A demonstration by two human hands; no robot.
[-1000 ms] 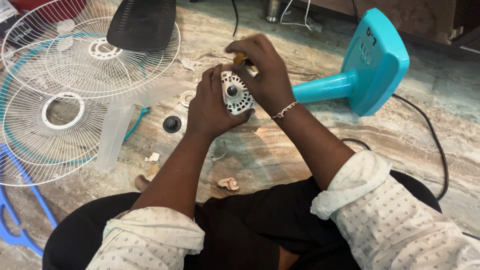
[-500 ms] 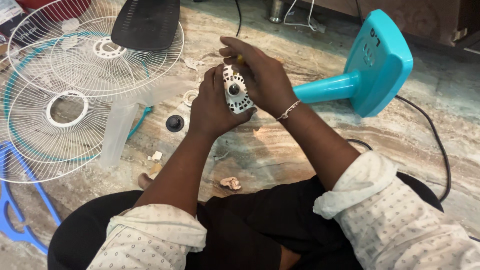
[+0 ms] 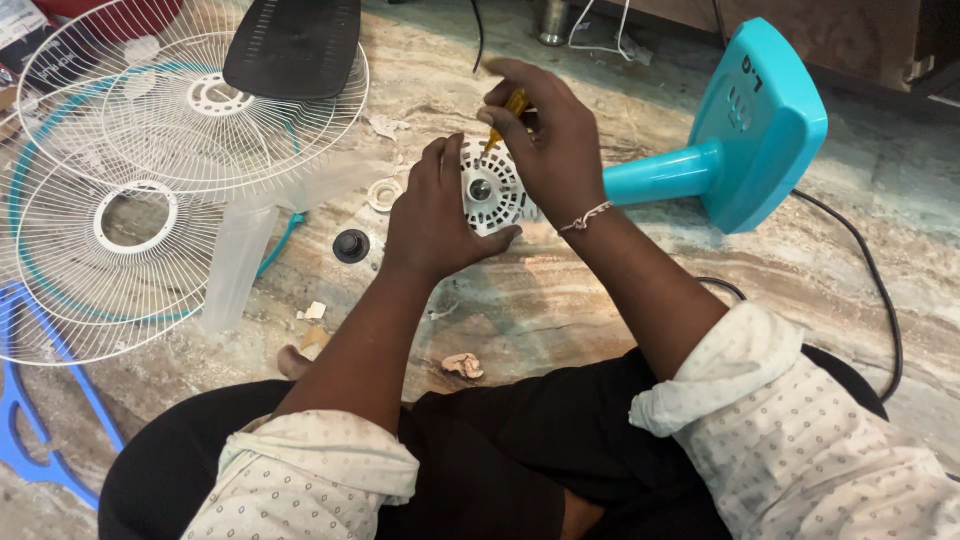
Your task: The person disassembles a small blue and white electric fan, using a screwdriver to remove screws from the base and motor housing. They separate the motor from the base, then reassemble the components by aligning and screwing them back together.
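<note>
My left hand (image 3: 432, 220) grips a round white fan motor housing (image 3: 488, 190) with a metal shaft at its centre. My right hand (image 3: 545, 135) holds a small yellow-handled screwdriver (image 3: 503, 115) with its tip pointing down at the housing's upper edge. The housing joins a turquoise fan stand (image 3: 745, 130) that lies on its side on the marble floor, its neck running behind my right wrist.
Two white wire fan guards (image 3: 130, 190) lie at the left with a black cover (image 3: 295, 45) on them. A clear fan blade (image 3: 235, 260), a black knob (image 3: 351, 245), a white ring (image 3: 383, 194), a blue plastic piece (image 3: 40, 420) and a black cable (image 3: 880, 290) lie around.
My right hand has lifted off the housing front and now holds the screwdriver raised above its upper edge. My left hand keeps its grip.
</note>
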